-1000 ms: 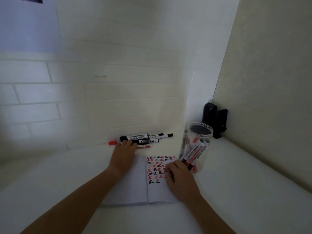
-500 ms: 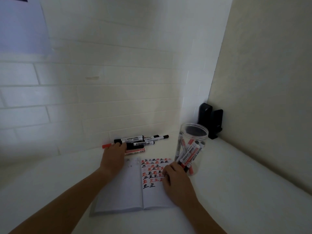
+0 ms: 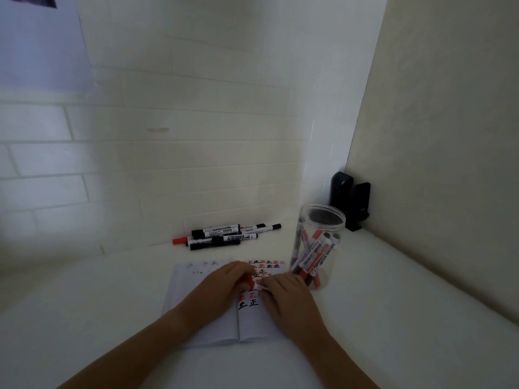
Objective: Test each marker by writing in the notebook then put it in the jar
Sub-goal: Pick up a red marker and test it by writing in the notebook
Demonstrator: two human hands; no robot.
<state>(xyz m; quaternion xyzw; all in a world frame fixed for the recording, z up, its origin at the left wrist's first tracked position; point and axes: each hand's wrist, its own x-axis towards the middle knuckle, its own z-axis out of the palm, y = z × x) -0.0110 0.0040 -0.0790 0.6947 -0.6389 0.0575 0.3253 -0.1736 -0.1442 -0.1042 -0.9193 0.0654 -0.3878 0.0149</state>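
Note:
An open notebook (image 3: pixel 196 304) lies on the white table, its right page filled with red and black written characters. Both hands meet above that page on one red marker (image 3: pixel 254 282). My left hand (image 3: pixel 222 287) grips its red end and my right hand (image 3: pixel 286 299) pinches its white barrel; most of the marker is hidden by the fingers. A clear plastic jar (image 3: pixel 317 220) with several markers in it stands just right of the notebook. A pile of several black and red markers (image 3: pixel 224 237) lies against the wall behind the notebook.
A black two-part object (image 3: pixel 349 200) stands in the corner behind the jar. A white brick wall runs close along the back and a beige wall closes off the right side. The white table (image 3: pixel 393 318) extends to the right and left of the notebook.
My left hand left the marker pile and came back over the notebook with a red marker. My right hand lifted off the page edge and took hold of the same marker.

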